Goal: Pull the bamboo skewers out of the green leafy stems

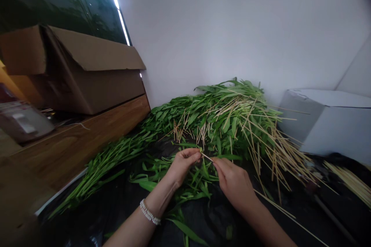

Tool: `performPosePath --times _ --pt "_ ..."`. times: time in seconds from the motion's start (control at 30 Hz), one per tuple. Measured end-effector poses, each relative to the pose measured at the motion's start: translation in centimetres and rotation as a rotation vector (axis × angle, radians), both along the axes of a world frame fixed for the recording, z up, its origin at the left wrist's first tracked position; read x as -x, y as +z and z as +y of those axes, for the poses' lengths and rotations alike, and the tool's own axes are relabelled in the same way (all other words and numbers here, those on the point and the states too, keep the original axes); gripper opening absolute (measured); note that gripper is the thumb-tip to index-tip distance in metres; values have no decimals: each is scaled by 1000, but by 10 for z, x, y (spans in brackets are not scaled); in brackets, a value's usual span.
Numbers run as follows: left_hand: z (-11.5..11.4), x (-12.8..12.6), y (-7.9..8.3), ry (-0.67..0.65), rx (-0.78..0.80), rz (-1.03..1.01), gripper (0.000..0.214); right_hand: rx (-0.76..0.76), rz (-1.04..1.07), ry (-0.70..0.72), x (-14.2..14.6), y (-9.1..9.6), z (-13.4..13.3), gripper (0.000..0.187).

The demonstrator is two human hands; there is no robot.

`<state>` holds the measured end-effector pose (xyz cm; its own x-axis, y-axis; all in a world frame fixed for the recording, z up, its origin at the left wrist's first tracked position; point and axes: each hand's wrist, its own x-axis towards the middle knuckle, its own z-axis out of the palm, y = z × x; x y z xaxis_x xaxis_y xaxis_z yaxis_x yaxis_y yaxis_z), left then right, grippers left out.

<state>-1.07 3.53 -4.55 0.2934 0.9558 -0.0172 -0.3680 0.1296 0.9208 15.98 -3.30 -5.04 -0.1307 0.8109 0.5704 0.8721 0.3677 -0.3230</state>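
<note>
In the middle of the head view, my left hand [185, 164] pinches a green plant stem [201, 149] between thumb and fingertips. My right hand [234, 179] is closed on a thin wooden stick [206, 157], whose end meets the stem at my left fingertips. Whether the tip is inside the stem or only touching it, I cannot tell. Loose green leaves [188, 195] lie beneath both hands on a black plastic sheet [226, 212]. Behind them rises a heap of leafy stems [185, 108], many with wooden sticks [278, 146] jutting from their cut ends. A beaded bracelet [149, 212] circles my left wrist.
An open cardboard box [98, 81] stands on a wooden ledge [110, 131] at left. More leafy stems [107, 166] trail along that side. A white box [333, 119] sits at right, near a bundle of bare sticks [349, 179]. A white wall [232, 27] closes the back.
</note>
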Motion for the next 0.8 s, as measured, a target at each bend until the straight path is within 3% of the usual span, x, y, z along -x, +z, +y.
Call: performPosePath --times 0.17,0.5,0.7,0.8 --pt "-1 1 2 -48 92 -39 26 -24 15 13 2 0 -1 27" --pt "-2 2 1 -69 71 41 26 -26 -15 11 6 -1 -3 28" --pt "-9 -3 -2 -110 -29 176 22 -35 -44 9 9 -3 -3 26" --pt "-12 -5 4 -116 -76 150 20 -79 -25 7 7 -1 -3 26"
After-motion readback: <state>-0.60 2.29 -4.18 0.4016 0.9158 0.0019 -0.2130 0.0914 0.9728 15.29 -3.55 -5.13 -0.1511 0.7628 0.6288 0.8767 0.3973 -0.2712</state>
